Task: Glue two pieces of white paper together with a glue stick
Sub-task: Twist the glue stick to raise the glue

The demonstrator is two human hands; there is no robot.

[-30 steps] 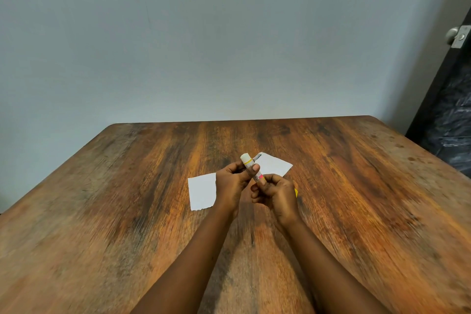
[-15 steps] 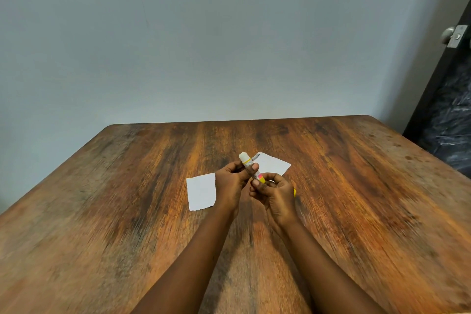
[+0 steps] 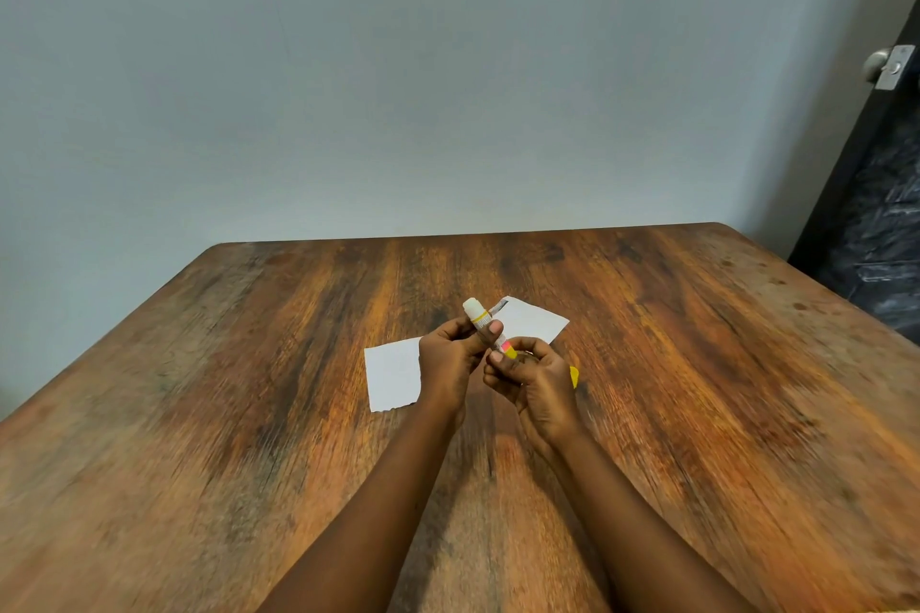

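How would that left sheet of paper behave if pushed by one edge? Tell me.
The left sheet of paper looks thin and flat on the table, so it would probably buckle or slide, not move stiffly. It likely weighs almost nothing. Its ragged near edge suggests it tears easily.

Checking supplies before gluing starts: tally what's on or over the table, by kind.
White paper pieces: 2, left piece and right piece
Glue stick: 1, held in both hands
Yellow cap: 1, behind the right hand
Total: 4
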